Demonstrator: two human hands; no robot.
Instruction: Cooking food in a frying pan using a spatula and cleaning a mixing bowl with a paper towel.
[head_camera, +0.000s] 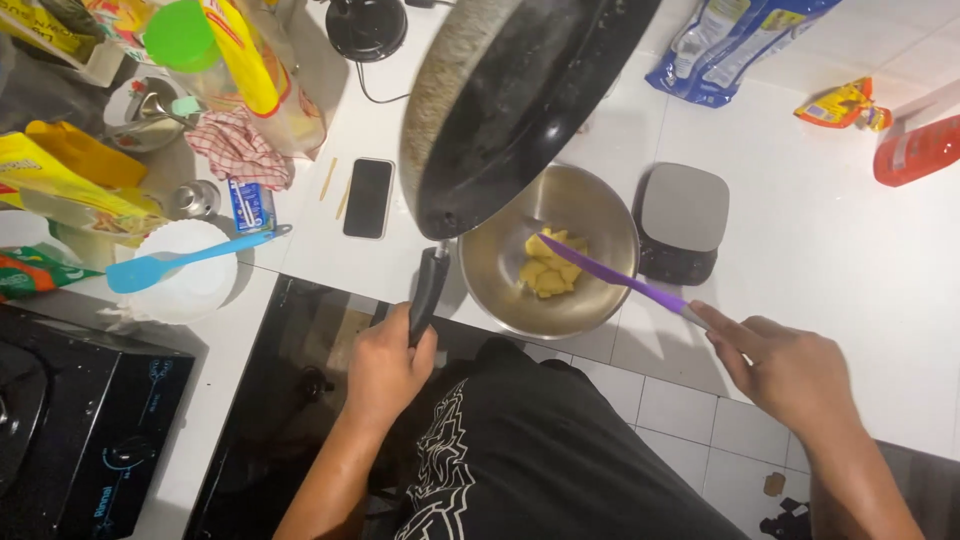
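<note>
My left hand (385, 365) grips the black handle of a dark frying pan (520, 100), which is tipped up steeply over a steel bowl (500, 270). Yellow pieces of food (548, 270) lie in the bowl. My right hand (785, 370) holds a purple spatula (610, 275) by its end, and the blade reaches into the bowl onto the yellow food. The bowl stands on a white tiled counter (820, 230).
A small kitchen scale (683, 220) sits right of the bowl. A black phone (368, 197), a white bowl with a blue spatula (185, 262), packets, a checked cloth and a bottle crowd the left. A black stove (90, 430) is at lower left. A red bottle (915, 150) lies at far right.
</note>
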